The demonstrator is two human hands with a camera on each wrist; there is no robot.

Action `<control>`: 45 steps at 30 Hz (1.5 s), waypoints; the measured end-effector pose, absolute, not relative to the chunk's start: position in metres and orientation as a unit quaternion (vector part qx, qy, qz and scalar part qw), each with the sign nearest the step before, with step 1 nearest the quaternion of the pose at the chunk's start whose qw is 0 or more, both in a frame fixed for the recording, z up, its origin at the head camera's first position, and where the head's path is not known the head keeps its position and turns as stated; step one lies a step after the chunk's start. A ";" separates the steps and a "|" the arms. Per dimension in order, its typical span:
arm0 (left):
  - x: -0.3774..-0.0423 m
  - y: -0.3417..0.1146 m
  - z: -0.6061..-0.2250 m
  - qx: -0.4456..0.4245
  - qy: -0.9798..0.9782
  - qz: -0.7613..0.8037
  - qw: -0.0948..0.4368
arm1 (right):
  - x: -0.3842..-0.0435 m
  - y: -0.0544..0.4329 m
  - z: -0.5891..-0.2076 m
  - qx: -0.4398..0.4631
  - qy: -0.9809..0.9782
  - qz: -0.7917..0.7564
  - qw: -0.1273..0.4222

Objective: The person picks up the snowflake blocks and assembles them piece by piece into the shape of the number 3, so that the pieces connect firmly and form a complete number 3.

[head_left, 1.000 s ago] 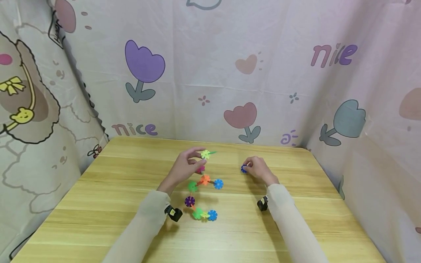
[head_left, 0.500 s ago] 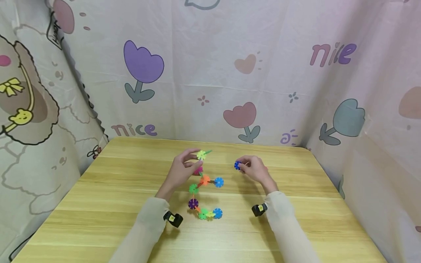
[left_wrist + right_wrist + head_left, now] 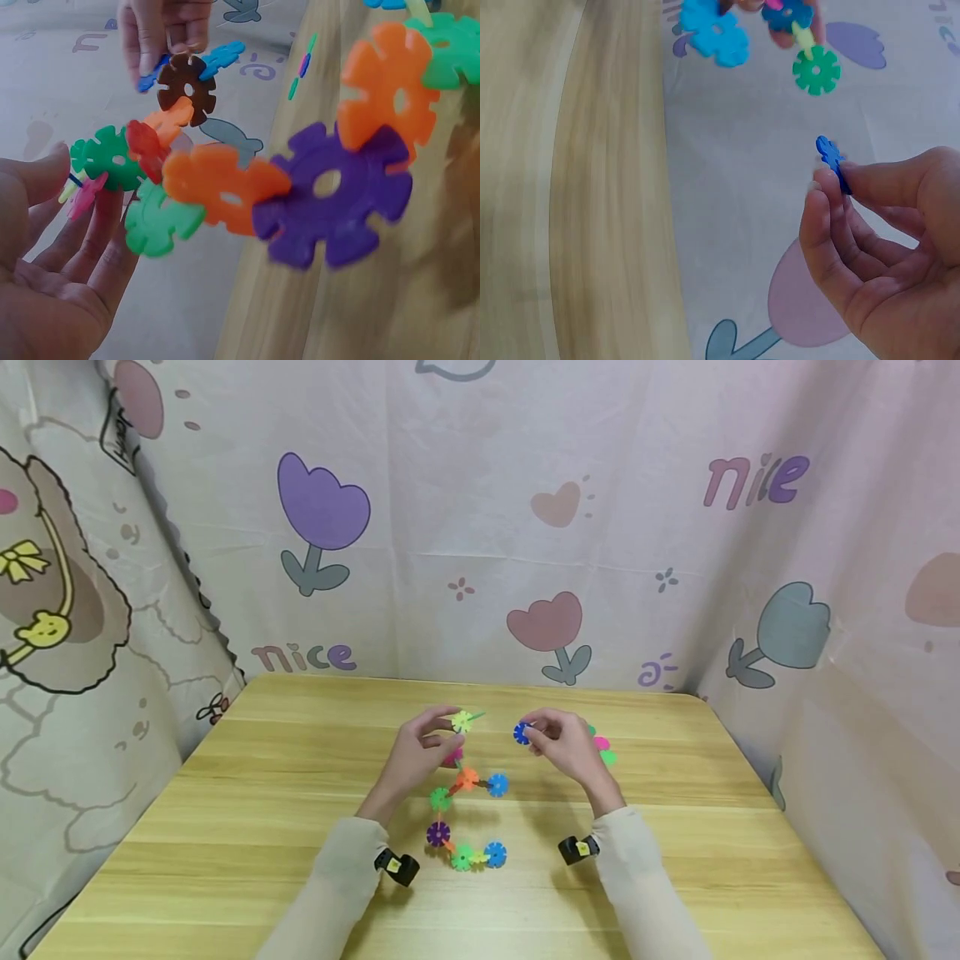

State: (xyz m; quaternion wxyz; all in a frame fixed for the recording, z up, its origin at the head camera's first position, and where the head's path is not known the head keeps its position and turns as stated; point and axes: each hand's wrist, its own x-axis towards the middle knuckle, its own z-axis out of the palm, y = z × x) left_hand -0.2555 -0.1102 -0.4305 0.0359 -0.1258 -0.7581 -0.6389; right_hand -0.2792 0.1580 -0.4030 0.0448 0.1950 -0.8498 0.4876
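My left hand (image 3: 416,750) grips the upper end of a chain of interlocking plastic snowflake discs, raised over the table. A yellow disc (image 3: 462,721) with a green one (image 3: 477,716) tops it. Lower down come an orange disc (image 3: 468,779), a purple disc (image 3: 438,834) and light blue end discs (image 3: 496,855). In the left wrist view, brown (image 3: 187,88) and red discs (image 3: 146,148) join in. My right hand (image 3: 572,750) pinches a dark blue snowflake disc (image 3: 831,159) between thumb and fingers, to the right of the chain's top and apart from it.
Pink (image 3: 602,743) and green loose discs (image 3: 609,757) lie on the wooden table (image 3: 712,843), just right of my right hand and partly hidden by it. A patterned curtain (image 3: 450,635) stands behind the table's far edge and along both sides.
My right hand has moved left with the dark blue disc, closer to the chain's top, uncovering the loose discs. The left hand stays nearly in place; the chain's lower end has swung slightly right.
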 end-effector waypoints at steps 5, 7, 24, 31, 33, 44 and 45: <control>-0.256 -0.109 -0.434 -0.138 -0.761 -0.633 0.034 | -0.274 0.154 -0.403 0.193 -0.842 0.501 0.056; -0.255 -0.109 -0.433 -0.141 -0.763 -0.630 0.035 | -0.273 0.153 -0.404 0.190 -0.842 0.501 0.058; -0.250 -0.102 -0.428 -0.199 -0.758 -0.620 0.024 | -0.267 0.144 -0.398 0.169 -0.834 0.520 0.073; -0.249 -0.100 -0.427 -0.212 -0.760 -0.614 0.015 | -0.264 0.141 -0.397 0.179 -0.832 0.520 0.076; -0.249 -0.100 -0.427 -0.217 -0.761 -0.612 0.013 | -0.264 0.142 -0.398 0.189 -0.833 0.515 0.072; -0.248 -0.101 -0.427 -0.237 -0.770 -0.592 0.000 | -0.263 0.147 -0.393 0.220 -0.838 0.495 0.065; -0.248 -0.101 -0.427 -0.237 -0.771 -0.591 0.000 | -0.263 0.147 -0.392 0.223 -0.839 0.491 0.065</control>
